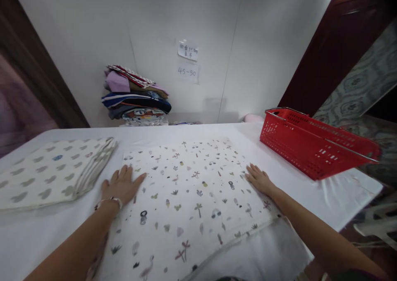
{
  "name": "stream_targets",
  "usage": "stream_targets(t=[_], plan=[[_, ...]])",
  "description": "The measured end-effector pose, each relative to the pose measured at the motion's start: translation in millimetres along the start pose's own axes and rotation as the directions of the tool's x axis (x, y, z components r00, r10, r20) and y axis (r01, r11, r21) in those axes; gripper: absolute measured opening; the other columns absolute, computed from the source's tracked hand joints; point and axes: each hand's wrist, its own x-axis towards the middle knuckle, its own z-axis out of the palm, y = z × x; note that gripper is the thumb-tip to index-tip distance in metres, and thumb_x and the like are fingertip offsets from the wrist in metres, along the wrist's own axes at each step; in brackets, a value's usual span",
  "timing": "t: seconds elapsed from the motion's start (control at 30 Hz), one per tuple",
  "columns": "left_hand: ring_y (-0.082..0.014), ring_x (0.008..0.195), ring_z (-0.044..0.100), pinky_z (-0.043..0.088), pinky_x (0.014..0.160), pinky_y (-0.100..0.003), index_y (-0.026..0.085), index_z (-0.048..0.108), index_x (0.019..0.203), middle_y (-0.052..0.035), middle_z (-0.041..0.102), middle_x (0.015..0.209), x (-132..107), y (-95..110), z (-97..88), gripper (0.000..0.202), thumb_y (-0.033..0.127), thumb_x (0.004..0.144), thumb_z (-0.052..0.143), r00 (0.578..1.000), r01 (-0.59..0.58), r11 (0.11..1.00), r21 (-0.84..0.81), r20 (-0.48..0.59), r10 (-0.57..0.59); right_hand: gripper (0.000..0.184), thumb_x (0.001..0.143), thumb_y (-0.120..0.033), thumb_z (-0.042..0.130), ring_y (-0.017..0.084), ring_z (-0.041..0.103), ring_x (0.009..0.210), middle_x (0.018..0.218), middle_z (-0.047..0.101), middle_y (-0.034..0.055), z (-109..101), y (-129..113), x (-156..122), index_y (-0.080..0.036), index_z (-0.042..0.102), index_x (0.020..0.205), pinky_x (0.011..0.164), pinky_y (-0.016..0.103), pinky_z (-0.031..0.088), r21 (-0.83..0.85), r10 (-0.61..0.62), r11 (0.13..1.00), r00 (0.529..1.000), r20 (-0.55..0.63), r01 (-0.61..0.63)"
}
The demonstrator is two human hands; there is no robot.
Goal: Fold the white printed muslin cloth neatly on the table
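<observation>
Lying on white table (288,186): printed cloth (189,190); behind, wall (254,62), perhaps door (336,41).

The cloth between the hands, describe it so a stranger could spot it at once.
On the white table, look between the folded cloth and the red basket. There the cloth lies flat, the left hand and right hand at opposite sides. Small palm trees and flamingos set it apart from the folded cloth's bigger grey shapes.

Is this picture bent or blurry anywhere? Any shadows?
In the head view, the red basket looks stretched rightward, wide-lens style; same view, the pinkish area at far left is smeared, while the printed cloth is clearer; a faint shadow falls on the white wall in the head view.
</observation>
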Motion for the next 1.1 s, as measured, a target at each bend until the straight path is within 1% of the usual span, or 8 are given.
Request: stream_targets(t=[0.13, 0.3, 0.4, 0.53, 0.8, 0.87, 1.0, 1.1], plan=[[-0.0338, 0.137, 0.016, 0.021, 0.106, -0.056, 0.012, 0.03, 0.142, -0.0082, 0.016, 0.152, 0, 2, -1.2, 0.084, 0.066, 0.078, 0.018, 1.0, 0.019, 0.999, 0.035, 0.008, -0.019, 0.063, 0.092, -0.055, 0.016, 0.023, 0.002, 0.14, 0.153, 0.009, 0.0076, -12, -22, 34, -0.021, 0.022, 0.145, 0.11, 0.049, 0.013, -0.032, -0.108, 0.994, 0.993, -0.043, 0.106], [-0.0321, 0.138, 0.015, 0.019, 0.108, -0.054, 0.012, 0.028, 0.143, -0.0069, 0.017, 0.152, 1, -1, 2.5, 0.083, 0.065, 0.079, 0.019, 0.999, 0.027, 0.998, 0.063, 0.02, -0.028, 0.072, 0.09, -0.061, 0.016, 0.021, 0.0, 0.14, 0.153, 0.005, 0.0073, -27, -88, 109, -0.016, 0.017, 0.146, 0.112, 0.044, 0.006, -0.007, -0.255, 0.967, 0.966, -0.032, 0.255], [-0.0316, 0.138, 0.015, 0.02, 0.108, -0.054, 0.014, 0.028, 0.143, -0.0058, 0.017, 0.152, 2, -4, 6.6, 0.082, 0.065, 0.079, 0.02, 1.0, 0.028, 0.997, 0.076, 0.006, -0.028, 0.071, 0.09, -0.06, 0.017, 0.021, 0.004, 0.14, 0.153, 0.01, 0.0072, -31, -109, 158, -0.016, 0.018, 0.146, 0.112, 0.043, 0.008, 0.009, -0.227, 0.974, 0.974, -0.015, 0.227], [-0.0303, 0.139, 0.014, 0.019, 0.109, -0.053, 0.015, 0.026, 0.144, -0.0041, 0.015, 0.153, 1, -4, 8.2, 0.08, 0.064, 0.08, 0.021, 0.999, 0.038, 0.996, 0.079, 0.021, -0.04, 0.065, 0.091, -0.054, 0.017, 0.024, 0.011, 0.139, 0.151, 0.016, 0.0086, -27, -104, 201, -0.016, 0.024, 0.143, 0.11, 0.049, 0.013, 0.007, -0.155, 0.988, 0.987, -0.03, 0.156], [-0.031, 0.139, 0.013, 0.014, 0.109, -0.056, 0.017, 0.029, 0.143, -0.0057, 0.016, 0.152, 1, 12, -7.5, 0.08, 0.067, 0.081, 0.019, 0.989, 0.106, 0.991, 0.084, 0.095, -0.114, 0.062, 0.09, -0.054, 0.02, 0.027, 0.012, 0.138, 0.151, 0.017, 0.0094, -22, -104, 212, -0.018, 0.032, 0.139, 0.108, 0.054, 0.016, -0.009, -0.163, 0.987, 0.984, -0.073, 0.163], [-0.032, 0.14, 0.009, 0.01, 0.108, -0.059, 0.017, 0.033, 0.141, -0.0072, 0.018, 0.152, 15, 24, -13.4, 0.081, 0.069, 0.08, 0.018, 0.992, 0.101, 0.989, 0.105, 0.064, -0.108, 0.064, 0.09, -0.056, 0.019, 0.027, 0.007, 0.139, 0.152, 0.013, 0.0088, -24, -117, 213, -0.018, 0.029, 0.141, 0.109, 0.053, 0.013, -0.02, -0.191, 0.982, 0.978, -0.088, 0.19], [-0.0278, 0.141, 0.005, 0.004, 0.111, -0.052, 0.019, 0.031, 0.142, -0.0055, 0.016, 0.152, 57, 38, -13.7, 0.08, 0.069, 0.081, 0.017, 0.997, -0.076, 0.99, 0.122, 0.002, 0.076, 0.065, 0.09, -0.058, 0.016, 0.025, 0.008, 0.139, 0.152, 0.014, 0.0054, -21, -137, 218, -0.022, 0.026, 0.143, 0.109, 0.054, 0.013, -0.028, -0.245, 0.969, 0.969, -0.039, 0.244], [-0.0285, 0.14, 0.007, 0.007, 0.111, -0.054, 0.019, 0.026, 0.144, -0.006, 0.014, 0.153, 81, 27, -4.1, 0.08, 0.068, 0.081, 0.014, 0.996, 0.03, 0.996, 0.086, 0.084, -0.037, 0.063, 0.09, -0.058, 0.017, 0.026, 0.012, 0.139, 0.152, 0.016, 0.0031, -14, -138, 224, -0.025, 0.028, 0.142, 0.108, 0.056, 0.014, -0.033, -0.226, 0.974, 0.974, -0.027, 0.225]])
